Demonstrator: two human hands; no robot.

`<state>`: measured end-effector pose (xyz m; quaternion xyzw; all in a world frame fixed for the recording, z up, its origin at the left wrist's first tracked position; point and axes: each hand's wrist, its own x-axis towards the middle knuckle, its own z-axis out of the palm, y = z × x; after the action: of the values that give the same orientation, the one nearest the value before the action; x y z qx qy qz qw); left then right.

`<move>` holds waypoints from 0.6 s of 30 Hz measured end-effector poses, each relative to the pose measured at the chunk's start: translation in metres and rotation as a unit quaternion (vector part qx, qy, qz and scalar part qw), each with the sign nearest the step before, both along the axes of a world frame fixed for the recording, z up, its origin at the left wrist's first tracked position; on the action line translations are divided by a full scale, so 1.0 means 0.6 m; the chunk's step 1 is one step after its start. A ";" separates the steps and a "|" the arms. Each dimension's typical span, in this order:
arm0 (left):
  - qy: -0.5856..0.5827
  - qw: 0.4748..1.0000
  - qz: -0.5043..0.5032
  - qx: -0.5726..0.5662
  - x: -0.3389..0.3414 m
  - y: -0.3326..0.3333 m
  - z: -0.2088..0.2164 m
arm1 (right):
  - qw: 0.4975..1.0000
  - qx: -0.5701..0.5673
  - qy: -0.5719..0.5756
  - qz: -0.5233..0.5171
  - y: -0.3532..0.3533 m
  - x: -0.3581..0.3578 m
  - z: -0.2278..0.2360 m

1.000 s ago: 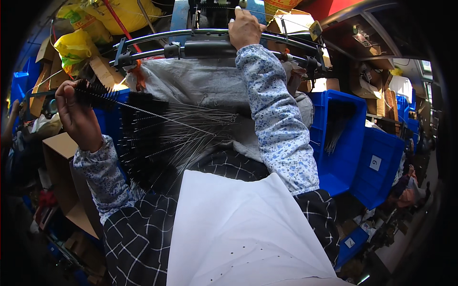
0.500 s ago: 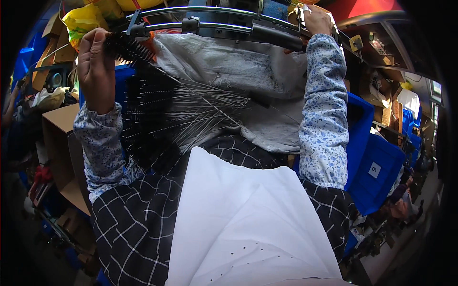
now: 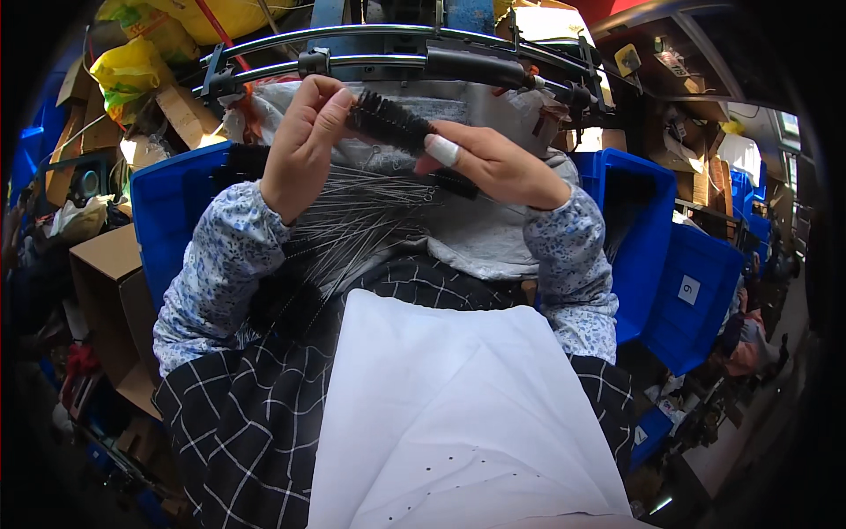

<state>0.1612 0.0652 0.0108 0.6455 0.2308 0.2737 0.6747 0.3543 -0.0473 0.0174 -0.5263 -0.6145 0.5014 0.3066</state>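
Observation:
A black bristle brush (image 3: pixel 388 122) slants between my two hands, in front of the metal rails. My left hand (image 3: pixel 304 145) pinches its upper left end between thumb and fingers. Round its lower right part, my right hand (image 3: pixel 498 167) is closed; white tape wraps one of its digits. More black bristles show below the right fingers, and I cannot tell if they belong to the same brush. Underneath lies a pile of twisted-wire brush stems (image 3: pixel 370 207) with looped ends, on a greyish white cloth (image 3: pixel 480 234). Black bristle heads (image 3: pixel 286 304) lie by my left forearm, partly hidden.
Two metal rails (image 3: pixel 379 60) with a black roller (image 3: pixel 476 66) cross the far side. A blue bin (image 3: pixel 163 212) stands left, another blue bin (image 3: pixel 639 264) right. An open cardboard box (image 3: pixel 106 264) and yellow bags (image 3: pixel 132 75) sit further left.
My left hand has moved right and inward with the brush. My right hand has come down from the far right of the rails and closed on the brush, which now lies across between them.

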 end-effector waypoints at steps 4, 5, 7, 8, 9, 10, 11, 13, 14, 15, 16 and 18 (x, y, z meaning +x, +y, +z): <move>0.022 0.999 0.036 -0.021 -0.040 0.000 0.000 | 0.990 -0.014 0.049 -0.134 0.030 -0.050 -0.040; 0.087 0.994 0.056 0.023 -0.070 0.014 0.002 | 0.972 0.031 -0.098 -0.210 0.048 -0.024 -0.035; 0.240 0.958 0.091 0.131 -0.131 0.041 0.004 | 0.863 0.140 -0.339 -0.348 0.088 0.056 -0.054; 0.322 0.920 0.107 0.196 -0.155 0.052 -0.003 | 0.780 0.205 -0.432 -0.405 0.109 0.099 -0.080; 0.389 0.885 0.083 0.242 -0.185 0.055 -0.013 | 0.751 0.205 -0.486 -0.397 0.126 0.129 -0.095; 0.454 0.842 0.061 0.285 -0.213 0.053 -0.025 | 0.721 0.207 -0.536 -0.386 0.144 0.148 -0.108; 0.467 0.848 0.024 0.247 -0.229 0.049 -0.031 | 0.718 0.202 -0.550 -0.376 0.155 0.157 -0.115; 0.476 0.866 -0.007 0.149 -0.240 0.039 -0.036 | 0.710 0.190 -0.577 -0.356 0.168 0.170 -0.124; 0.472 0.868 -0.005 0.157 -0.246 0.035 -0.044 | 0.713 0.186 -0.576 -0.354 0.173 0.170 -0.127; 0.443 0.883 0.022 0.152 -0.245 0.031 -0.051 | 0.716 0.182 -0.574 -0.354 0.177 0.170 -0.130; 0.413 0.897 0.047 0.147 -0.243 0.029 -0.055 | 0.718 0.177 -0.574 -0.353 0.179 0.171 -0.133; 0.411 0.900 0.052 0.137 -0.240 0.029 -0.058 | 0.719 0.186 -0.570 -0.350 0.184 0.174 -0.139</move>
<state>0.0170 0.0828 -0.0242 0.7733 0.4813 0.0481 0.4099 0.4587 0.0630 -0.0657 -0.8228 -0.5257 -0.1612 0.1437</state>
